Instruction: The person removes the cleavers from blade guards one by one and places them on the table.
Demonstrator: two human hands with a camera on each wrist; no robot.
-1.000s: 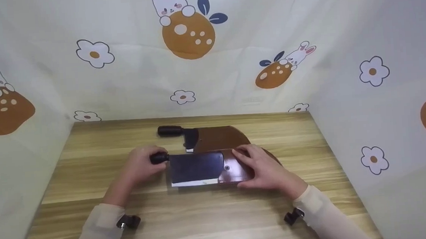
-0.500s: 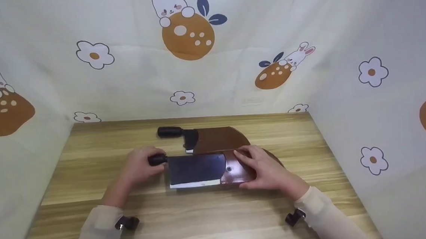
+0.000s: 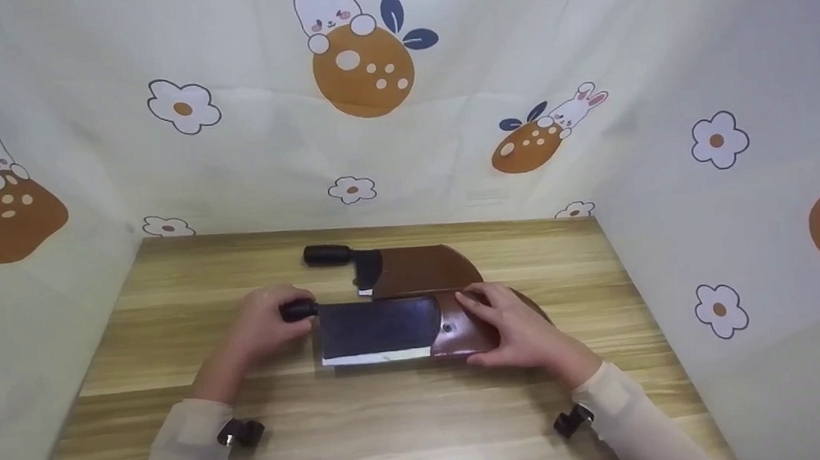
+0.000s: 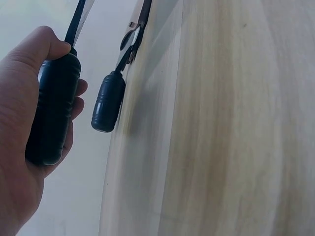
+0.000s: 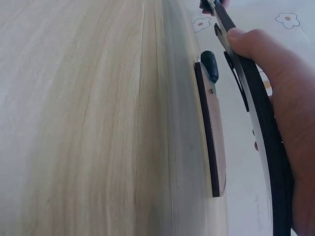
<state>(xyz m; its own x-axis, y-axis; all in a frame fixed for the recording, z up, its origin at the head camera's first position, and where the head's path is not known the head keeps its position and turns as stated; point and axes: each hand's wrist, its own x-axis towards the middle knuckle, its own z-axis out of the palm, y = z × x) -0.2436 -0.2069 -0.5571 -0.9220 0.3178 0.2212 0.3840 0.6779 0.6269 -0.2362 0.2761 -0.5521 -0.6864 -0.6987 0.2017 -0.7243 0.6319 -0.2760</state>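
Brown, leather-look cover (image 3: 469,333) was gripped by the R hand (image 3: 525,326), thumb on one side, other fingers mostly hidden behind. Handle (image 3: 299,310) of the near knife (image 3: 366,327) was clasped by the L hand (image 3: 269,326), w/ fingers wrapped round it. Near knife was held up off the table (image 3: 395,433), in front of the far knife (image 3: 368,265); its dark blade was partly exposed, tip end inside the cover. Far knife lay on the table in its own sleeve (image 3: 423,269).

Risks (est.):
1. Cut to R hand: poss. if blade and cover were parted suddenly, e.g. by a hard pull against a tight fit.
2. Cover slit: poss. if the sharp edge (image 3: 372,357) was twisted against the lower seam.
3. Far knife knocked: poss. if the near cover was lowered or swung, clearance btwn them being small.
4. Drop: poss. if either grip was slackened, as no table support was given.
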